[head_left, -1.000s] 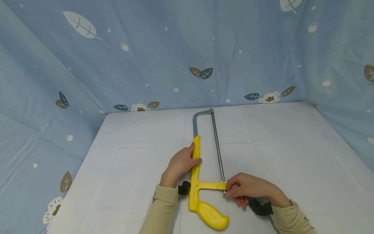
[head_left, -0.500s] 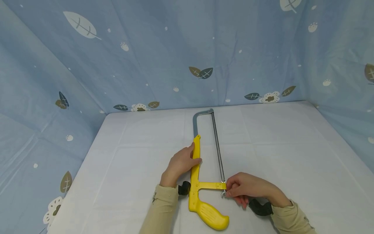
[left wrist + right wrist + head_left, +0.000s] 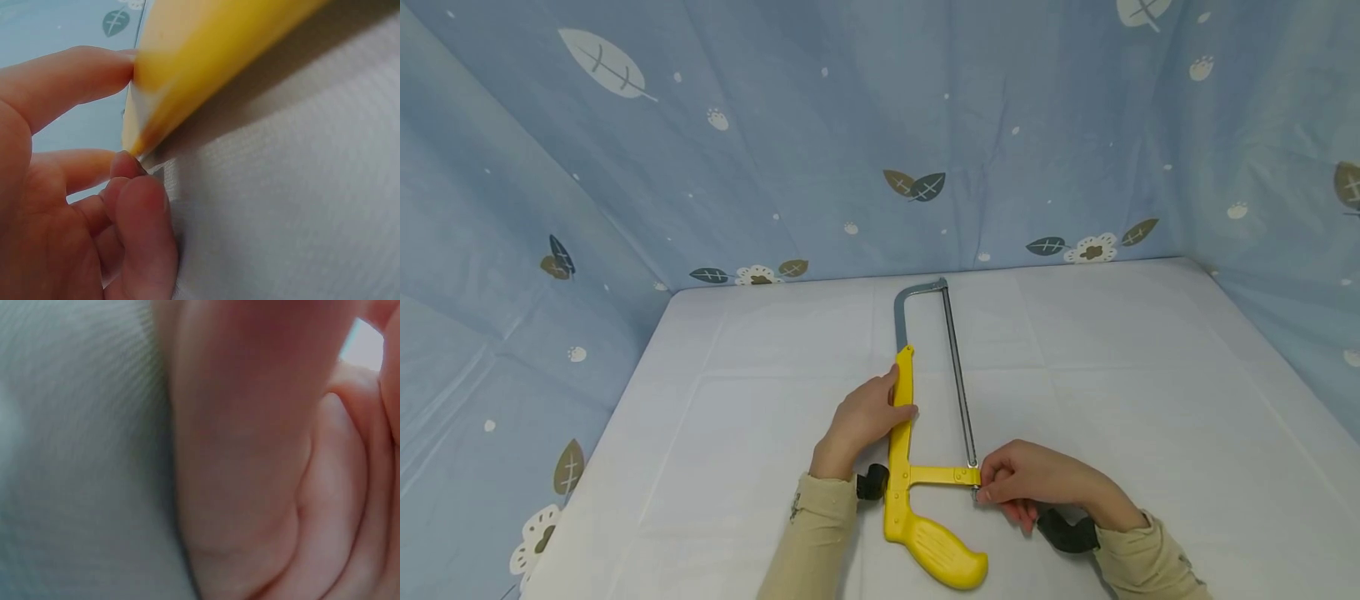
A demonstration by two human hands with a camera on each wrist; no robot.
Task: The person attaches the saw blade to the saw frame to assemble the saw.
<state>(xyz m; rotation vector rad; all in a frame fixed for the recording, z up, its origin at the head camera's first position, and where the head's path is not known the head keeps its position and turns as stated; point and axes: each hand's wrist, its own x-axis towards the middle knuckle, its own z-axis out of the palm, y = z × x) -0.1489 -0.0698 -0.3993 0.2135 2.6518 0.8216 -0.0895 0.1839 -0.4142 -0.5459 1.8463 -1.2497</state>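
A hacksaw (image 3: 898, 454) with a yellow frame and a grey front bow lies on the white cloth, its yellow handle (image 3: 946, 557) toward me. Its thin blade (image 3: 959, 375) runs along the right side. My left hand (image 3: 867, 412) holds the upper yellow part, thumb across the top; the left wrist view shows the fingertips at the edge of the yellow frame (image 3: 212, 69). With thumb and forefinger, my right hand (image 3: 1037, 477) pinches the small metal wing nut (image 3: 976, 493) below the yellow crossbar. The right wrist view holds only close, blurred fingers (image 3: 250, 437), the nut hidden.
White cloth (image 3: 760, 417) covers the table on both sides of the saw. A blue curtain (image 3: 820, 133) with leaf prints hangs behind the far edge and at both sides. Each wrist carries a black mount, the right one (image 3: 1067, 532) resting low beside the cuff.
The wing nut has turned between my right fingers, its wings showing half a second ago and mostly covered now. My left hand and the hacksaw stay in place.
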